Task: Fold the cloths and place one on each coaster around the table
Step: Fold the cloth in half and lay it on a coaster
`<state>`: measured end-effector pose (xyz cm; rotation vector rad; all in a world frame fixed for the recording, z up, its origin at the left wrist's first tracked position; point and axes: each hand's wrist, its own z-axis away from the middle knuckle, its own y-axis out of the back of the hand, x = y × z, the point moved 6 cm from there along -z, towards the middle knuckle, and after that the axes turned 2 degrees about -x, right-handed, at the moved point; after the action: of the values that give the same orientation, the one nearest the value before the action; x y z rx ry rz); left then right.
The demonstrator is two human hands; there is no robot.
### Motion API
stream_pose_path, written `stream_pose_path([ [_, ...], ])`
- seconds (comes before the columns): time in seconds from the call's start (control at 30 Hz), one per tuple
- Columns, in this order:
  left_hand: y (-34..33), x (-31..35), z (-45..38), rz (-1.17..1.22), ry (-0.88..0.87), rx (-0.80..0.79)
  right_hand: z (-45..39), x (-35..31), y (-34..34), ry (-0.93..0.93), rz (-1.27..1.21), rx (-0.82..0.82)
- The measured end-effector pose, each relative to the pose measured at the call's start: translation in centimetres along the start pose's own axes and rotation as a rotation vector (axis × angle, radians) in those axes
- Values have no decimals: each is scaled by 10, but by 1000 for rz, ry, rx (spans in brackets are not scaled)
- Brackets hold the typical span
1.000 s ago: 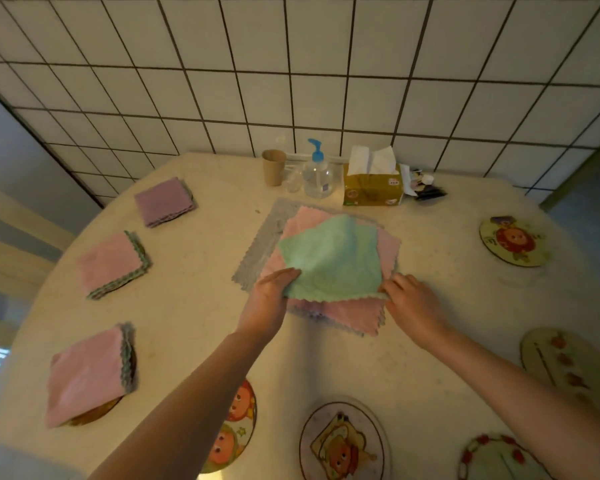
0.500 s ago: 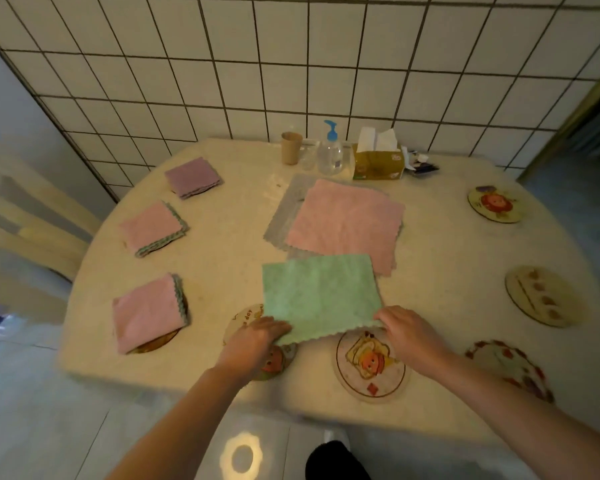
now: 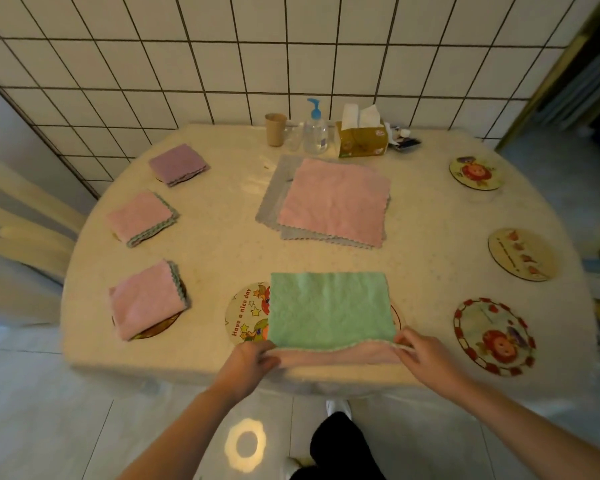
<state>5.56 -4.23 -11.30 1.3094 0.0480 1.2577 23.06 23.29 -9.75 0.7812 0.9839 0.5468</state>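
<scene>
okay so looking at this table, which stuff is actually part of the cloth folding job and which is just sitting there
Part of the job: green cloth, gripped by the left hand and right hand; unfolded pile; three folded cloths; bare coasters.

Just lying about: paper cup, pump bottle, tissue box.

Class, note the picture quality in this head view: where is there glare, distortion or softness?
Head view: wide-angle bending curves the white tiled wall and round cream table; a bright ring-shaped glare spot sits on the glossy floor; light is dim and warm; the wooden chair at the left edge looks soft.
</scene>
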Motion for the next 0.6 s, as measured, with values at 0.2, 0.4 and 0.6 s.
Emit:
stream_pose_path([
  [0.2, 31, -9, -47, 347, 282, 150, -52, 4, 36, -135, -160, 189],
  [0.4, 42, -7, -96, 374, 430, 233, -125, 30, 31, -250, -201, 89],
  [0.6, 44, -5, -128, 235, 483, 208, -155, 51, 25, -303, -280, -25],
])
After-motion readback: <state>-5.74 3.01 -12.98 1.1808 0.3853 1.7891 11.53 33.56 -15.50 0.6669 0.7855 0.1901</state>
